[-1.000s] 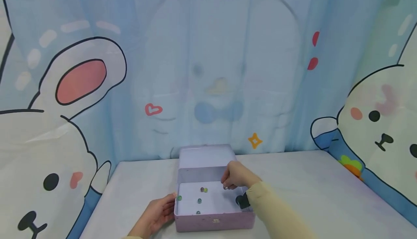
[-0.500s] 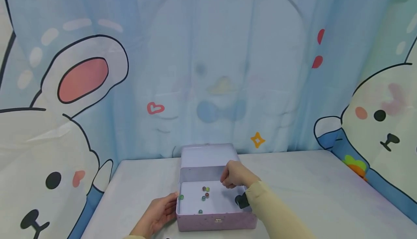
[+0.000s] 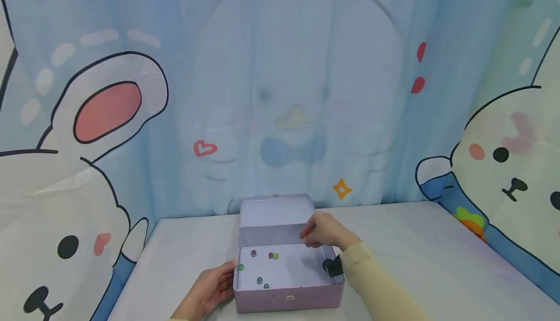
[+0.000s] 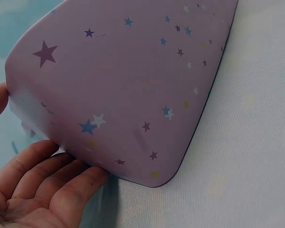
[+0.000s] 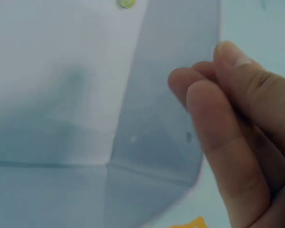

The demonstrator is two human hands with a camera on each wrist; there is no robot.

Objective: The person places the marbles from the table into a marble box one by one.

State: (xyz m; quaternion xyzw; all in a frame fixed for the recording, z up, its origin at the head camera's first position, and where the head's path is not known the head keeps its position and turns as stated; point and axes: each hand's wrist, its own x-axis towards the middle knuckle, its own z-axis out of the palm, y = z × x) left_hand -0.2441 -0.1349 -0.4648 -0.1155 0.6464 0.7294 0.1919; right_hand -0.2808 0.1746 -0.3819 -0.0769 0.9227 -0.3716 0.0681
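The purple tin (image 3: 288, 297) sits open on the tabletop (image 3: 415, 253), 5 marbles (image 3: 253, 253) inside. The left hand (image 3: 210, 289) rests flat against its left wall (fingers straight). The right hand (image 3: 325, 231) hovers curled over the far right corner, gripping nothing visible.

Looks like a kid's playroom or staged home corner: cartoon bunny curtain (image 3: 100, 131) as backdrop, pale table (image 3: 415, 253), star-print tin box (image 3: 286, 296) with marbles (image 3: 273, 255)
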